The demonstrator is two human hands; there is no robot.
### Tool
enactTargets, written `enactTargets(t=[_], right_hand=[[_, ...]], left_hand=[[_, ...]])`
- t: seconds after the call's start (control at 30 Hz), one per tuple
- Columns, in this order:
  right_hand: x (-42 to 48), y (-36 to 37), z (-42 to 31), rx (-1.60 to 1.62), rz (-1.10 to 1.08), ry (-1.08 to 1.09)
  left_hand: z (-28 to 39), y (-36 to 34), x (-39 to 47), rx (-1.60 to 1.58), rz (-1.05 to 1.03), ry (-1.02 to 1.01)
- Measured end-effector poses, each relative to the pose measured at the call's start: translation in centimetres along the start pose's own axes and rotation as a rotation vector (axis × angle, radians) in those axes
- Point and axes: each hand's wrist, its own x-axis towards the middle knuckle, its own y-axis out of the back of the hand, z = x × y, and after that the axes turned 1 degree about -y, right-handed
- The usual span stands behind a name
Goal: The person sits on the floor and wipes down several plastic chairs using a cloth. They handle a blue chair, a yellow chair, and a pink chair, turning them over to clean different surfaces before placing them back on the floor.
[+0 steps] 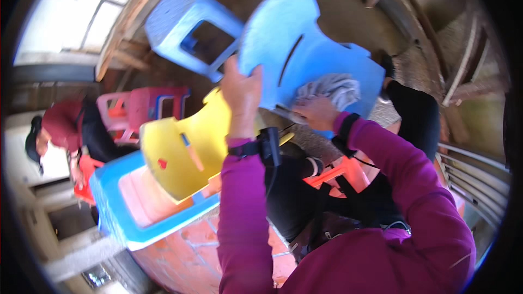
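Observation:
A light-blue plastic chair (286, 36) with a curved backrest and a slot is tilted in front of me. My left hand (242, 94) grips the edge of its backrest, the fingers partly hidden behind the plastic. My right hand (316, 112) presses a bunched grey-white cloth (333, 90) against the chair's seat area. Close by my left forearm is a yellow plastic chair (184, 155) with a slot and a small red mark. It lies over a blue-rimmed stool (110, 179) that has a pinkish inner panel. A blue plastic stool (188, 20) stands beyond the chair.
Another person (65, 126) bends over a red plastic chair (86, 175) at the left. Pink and red plastic chairs (143, 108) stand behind. An orange plastic seat (343, 175) shows between my legs. Metal rails (476, 179) and wooden poles (466, 61) border the right side.

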Motion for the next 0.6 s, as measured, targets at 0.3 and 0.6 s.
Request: enactTargets(t=[0.3,0.6], right_hand=[[5.7,7.5,8.8,0.235,0.788,-0.48],[5.1,7.8,8.7,-0.043,0.114,-0.572]], left_hand=[[0.3,0.3,-0.2,-0.071,-0.082,0.051],[0.8,0.8,-0.2,-0.053,-0.067,0.081]])
